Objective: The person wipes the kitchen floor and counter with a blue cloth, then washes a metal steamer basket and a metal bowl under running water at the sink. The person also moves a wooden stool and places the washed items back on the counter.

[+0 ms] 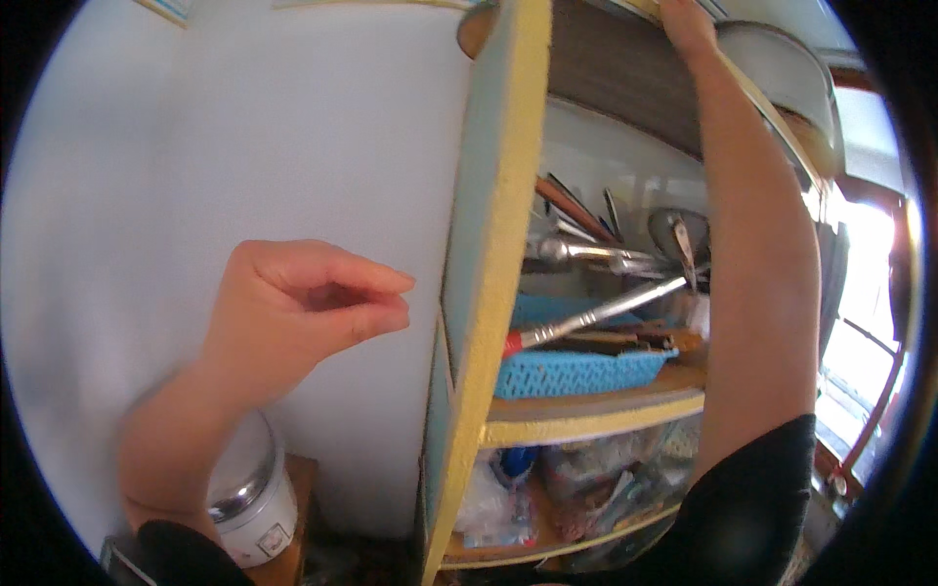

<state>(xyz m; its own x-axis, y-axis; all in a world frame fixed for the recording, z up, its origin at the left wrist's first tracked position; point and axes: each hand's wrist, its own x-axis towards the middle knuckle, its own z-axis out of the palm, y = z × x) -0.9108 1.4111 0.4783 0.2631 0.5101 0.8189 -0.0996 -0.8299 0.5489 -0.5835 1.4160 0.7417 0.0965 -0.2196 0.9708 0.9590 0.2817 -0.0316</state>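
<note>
My left hand (pixel 308 300) is raised before the white wall, left of the shelf unit's yellow-painted upright (pixel 506 242). Its fingertips are drawn together against the thumb, and I see nothing in them. My right arm reaches up across the shelves. At the top edge of the view my right hand (pixel 687 28) is at the yellow front edge of the upper shelf; its fingers are cut off, so what it holds is hidden. Below, a blue woven plastic basket (pixel 586 373) holds long utensils. A metal utensil with a red end (pixel 608 313) lies slanted across it.
Metal ladles and other utensils (pixel 579 249) crowd behind the basket. Clear plastic bags (pixel 579 483) fill the lower shelf. A lidded white canister (pixel 256 520) stands on a wooden surface at lower left. A large round pot (pixel 777 73) is at upper right, near a bright window (pixel 865 271).
</note>
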